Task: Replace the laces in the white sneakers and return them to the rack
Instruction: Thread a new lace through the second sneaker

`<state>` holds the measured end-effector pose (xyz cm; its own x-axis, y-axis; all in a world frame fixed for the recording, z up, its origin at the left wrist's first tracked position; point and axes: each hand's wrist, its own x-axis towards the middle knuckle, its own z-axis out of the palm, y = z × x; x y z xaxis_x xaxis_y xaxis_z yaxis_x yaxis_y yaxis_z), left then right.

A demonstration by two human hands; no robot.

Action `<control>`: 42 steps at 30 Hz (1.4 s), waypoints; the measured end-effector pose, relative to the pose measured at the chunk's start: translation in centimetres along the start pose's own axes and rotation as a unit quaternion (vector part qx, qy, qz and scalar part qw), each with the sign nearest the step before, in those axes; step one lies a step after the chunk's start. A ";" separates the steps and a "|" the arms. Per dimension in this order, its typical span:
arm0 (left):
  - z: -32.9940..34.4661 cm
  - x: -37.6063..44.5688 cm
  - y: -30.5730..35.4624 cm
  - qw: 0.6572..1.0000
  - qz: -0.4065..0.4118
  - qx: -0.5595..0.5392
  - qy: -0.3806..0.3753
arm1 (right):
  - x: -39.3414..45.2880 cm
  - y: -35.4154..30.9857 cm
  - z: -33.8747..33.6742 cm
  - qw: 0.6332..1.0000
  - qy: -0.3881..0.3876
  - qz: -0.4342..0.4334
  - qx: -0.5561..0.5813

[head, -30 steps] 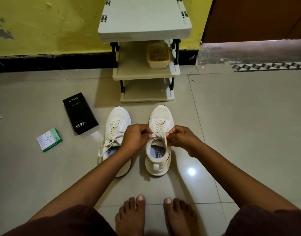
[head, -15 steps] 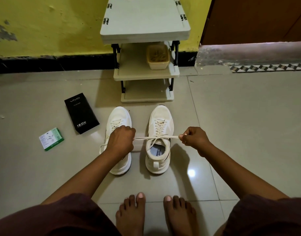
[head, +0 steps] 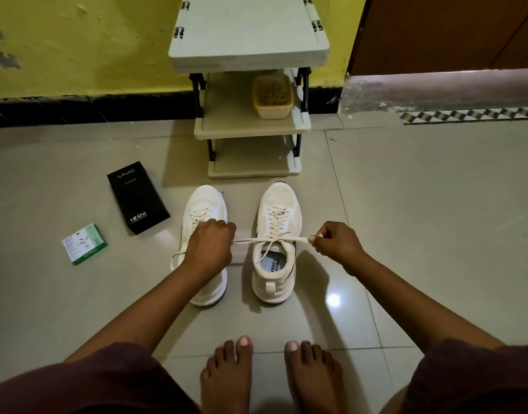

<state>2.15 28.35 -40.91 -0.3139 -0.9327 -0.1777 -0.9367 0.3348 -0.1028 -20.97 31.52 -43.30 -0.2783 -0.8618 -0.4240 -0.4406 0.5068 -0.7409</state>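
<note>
Since a second ago both hands pulled apart: left hand (head: pixel 209 248) and right hand (head: pixel 335 245) each grip a lace (head: pixel 268 240) end, taut over right sneaker (head: pixel 276 240). Left sneaker (head: pixel 204 216) laced, untied; rack (head: pixel 253 127) return pending.

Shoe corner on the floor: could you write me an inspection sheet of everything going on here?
Surface: glossy grey tiled floor, with a light glare.
Job's things: right sneaker, its lace pulled taut sideways; left sneaker, laced, loose end trailing left; rack behind them, no shoes on it.
Clutter: black box and small green box on the floor; beige tub on the rack's middle shelf.
Grippers: left hand and right hand each grip a lace end.
Cables: nothing seen.
Surroundings: yellow wall, brown door, bare feet.
</note>
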 end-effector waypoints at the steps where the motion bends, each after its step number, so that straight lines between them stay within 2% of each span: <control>1: 0.0 0.0 0.1 1.000 0.001 0.001 -0.002 | 0.0 0.0 0.0 1.000 -0.001 0.000 0.001; 5: 0.0 0.2 0.1 1.000 0.011 0.021 -0.009 | 0.2 0.1 -0.1 1.000 0.003 -0.008 -0.022; 9: 0.1 0.5 0.1 0.998 0.027 0.050 -0.022 | 0.5 0.3 -0.1 0.992 0.001 -0.032 -0.123; 13: 0.2 0.5 0.2 0.997 0.026 0.070 -0.023 | 0.9 0.0 -0.1 0.985 0.006 -0.032 -0.172; 20: -0.1 0.3 0.3 0.998 0.010 0.066 -0.017 | 1.1 -0.5 -0.3 0.981 0.000 -0.016 -0.192; 30: -0.1 0.0 0.5 0.999 -0.012 0.047 -0.025 | 0.9 -1.8 0.0 0.964 0.054 -0.043 -0.255; 33: 0.2 -0.1 0.2 1.000 -0.018 0.003 -0.007 | 0.9 -1.6 0.0 0.968 0.048 -0.039 -0.241; 36: 0.6 -0.4 -0.6 0.984 -0.040 -0.176 0.004 | 0.6 -1.3 0.0 0.974 0.039 -0.058 -0.217; 38: 0.6 -0.8 -1.4 0.957 -0.059 -0.283 0.003 | 0.0 -1.2 0.2 0.972 0.060 -0.102 -0.204; 40: 0.1 -1.3 -2.3 0.950 -0.068 -0.306 0.010 | -0.9 -1.6 0.4 0.959 0.093 -0.170 -0.207; 42: -0.7 -1.9 -3.3 0.950 -0.073 -0.304 0.006 | -2.2 -2.3 0.7 0.948 0.082 -0.235 -0.199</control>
<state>5.73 28.89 -39.57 -0.1724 -0.9659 -0.1930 -0.8857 0.0663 0.4595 -18.68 32.26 -41.01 -0.0863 -0.9962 0.0141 -0.8261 0.0637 -0.5599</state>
